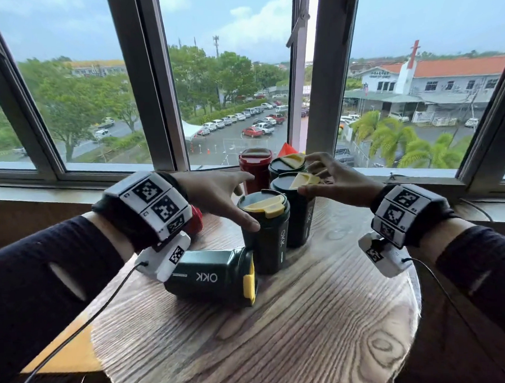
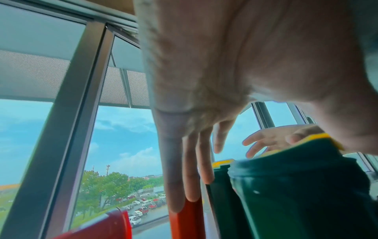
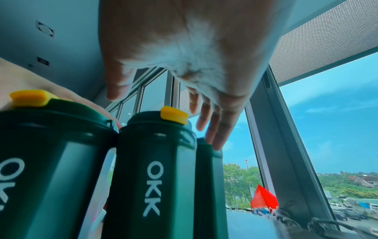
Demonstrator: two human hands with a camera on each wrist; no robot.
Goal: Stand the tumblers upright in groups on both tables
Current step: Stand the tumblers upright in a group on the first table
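Both hands hovering over the tumbler cluster, nothing gripped

Left hand (image 1: 213, 190) is spread out with straight, relaxed fingers (image 2: 192, 169), thumb tip touching the side of the near green tumbler (image 1: 266, 231), fingertips reaching toward the red tumbler (image 1: 255, 167) just past them. Right hand (image 1: 337, 184) is loose too, fingers (image 3: 214, 129) fanned over the lids of the 2 far green tumblers (image 1: 297, 206), and I can't tell if they actually touch. So 4 tumblers are standing together between the 2 hands, packed tight, at the window side of the round table (image 1: 253, 337). 1 more green tumbler (image 1: 212, 277) is lying on its side below the left wrist, its lid right beside the near upright one.
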